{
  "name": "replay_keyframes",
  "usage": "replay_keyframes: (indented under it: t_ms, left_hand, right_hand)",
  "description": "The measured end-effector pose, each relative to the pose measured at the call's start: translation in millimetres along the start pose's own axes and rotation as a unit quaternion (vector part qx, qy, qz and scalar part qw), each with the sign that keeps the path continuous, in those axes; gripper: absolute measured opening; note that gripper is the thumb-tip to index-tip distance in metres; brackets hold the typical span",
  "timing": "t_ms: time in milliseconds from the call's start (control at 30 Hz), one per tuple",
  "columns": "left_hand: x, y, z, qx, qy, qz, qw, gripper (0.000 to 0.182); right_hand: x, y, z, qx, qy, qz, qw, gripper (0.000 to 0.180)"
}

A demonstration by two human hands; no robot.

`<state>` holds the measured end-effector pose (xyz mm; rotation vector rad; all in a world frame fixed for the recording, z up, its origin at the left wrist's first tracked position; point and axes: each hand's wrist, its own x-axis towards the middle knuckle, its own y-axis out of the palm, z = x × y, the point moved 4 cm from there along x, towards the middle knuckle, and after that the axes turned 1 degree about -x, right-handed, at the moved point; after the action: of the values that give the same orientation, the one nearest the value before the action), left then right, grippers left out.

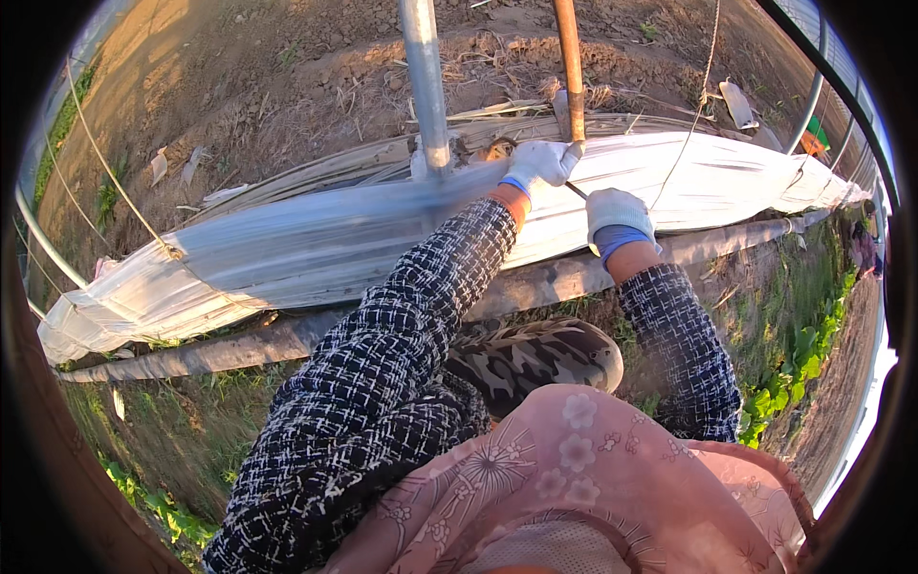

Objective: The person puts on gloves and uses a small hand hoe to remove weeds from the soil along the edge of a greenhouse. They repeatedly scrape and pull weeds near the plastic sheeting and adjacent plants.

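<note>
My left hand (541,163), in a white work glove with a blue cuff, is closed at the foot of a brown pole (570,72). A short length of thin dark cord or rod (576,191) shows between my two hands. My right hand (618,215), gloved the same way, is curled around its near end. Whether the left fingers also touch the pole is hidden. Under both hands stretches a long gathered bundle of whitish plastic film (301,244), running across the view.
A galvanized steel post (427,86) rises behind the film, left of my hands. Twine (118,161) crosses the film at left, and a rope (706,79) at right. A dark tube (531,293) lies along the near side. My camouflage boot (545,359) stands beside it.
</note>
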<state>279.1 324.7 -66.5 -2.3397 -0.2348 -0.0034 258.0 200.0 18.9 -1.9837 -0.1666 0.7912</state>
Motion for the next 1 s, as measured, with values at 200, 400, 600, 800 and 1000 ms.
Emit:
replay_keyframes:
  t_ms: [200, 400, 600, 800, 1000]
  left_hand:
    - [-91, -42, -105, -0.082, 0.302, -0.233, 0.921, 0.023]
    - [-153, -54, -105, -0.207, 0.247, -0.215, 0.922, 0.008]
    - [-184, -25, -149, -0.248, 0.263, -0.082, 0.929, 0.015]
    - [-234, -4, -224, -0.242, 0.260, 0.121, 0.927, 0.018]
    - [-288, -7, -288, -0.091, 0.402, 0.289, 0.864, 0.015]
  right_hand:
    - [-24, 75, -81, 0.431, 0.085, -0.113, 0.891, 0.028]
    - [-201, 95, -98, 0.864, 0.024, 0.026, 0.502, 0.033]
    - [-331, 163, -140, 0.822, 0.203, -0.025, 0.531, 0.025]
    - [-444, 310, -189, 0.795, 0.307, 0.002, 0.523, 0.032]
    - [-461, 458, -180, 0.740, 0.400, 0.053, 0.539, 0.043]
